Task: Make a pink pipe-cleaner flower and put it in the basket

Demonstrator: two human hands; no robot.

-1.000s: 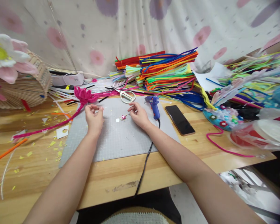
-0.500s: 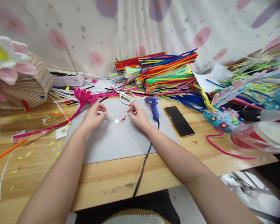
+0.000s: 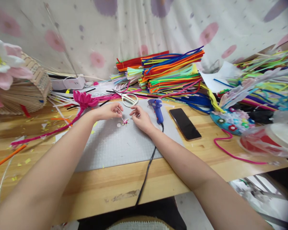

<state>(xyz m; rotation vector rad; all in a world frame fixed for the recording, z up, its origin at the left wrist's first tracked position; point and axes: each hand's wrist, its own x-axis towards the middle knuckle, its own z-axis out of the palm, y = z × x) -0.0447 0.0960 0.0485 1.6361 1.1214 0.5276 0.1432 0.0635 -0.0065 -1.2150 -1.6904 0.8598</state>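
Note:
My left hand (image 3: pixel 111 111) is closed in a pinch on a thin white strip (image 3: pixel 122 118), whose lower end reaches the small pink-and-white spiky piece (image 3: pixel 125 122). Whether the strip touches that piece I cannot tell. Just to the right, my right hand (image 3: pixel 141 119) has its fingers loosely curved and apart from the thumb, with nothing visible between them. A small whitish disc (image 3: pixel 118 125) lies left of the spiky piece on the grey cutting mat (image 3: pixel 115 147). Scissors (image 3: pixel 129 99) rest behind the hands, and a blue glue gun (image 3: pixel 157 110) lies right of my right hand.
A black phone (image 3: pixel 185 124) lies right of the mat. Bundles of coloured pipe cleaners (image 3: pixel 172 72) are stacked at the back. A magenta pipe-cleaner flower (image 3: pixel 85 99) lies at left. The glue gun's cord (image 3: pixel 147 171) runs over the front edge.
My left hand has moved right, bringing the thin white strip over to the spiky piece. My right hand has stayed nearly in place.

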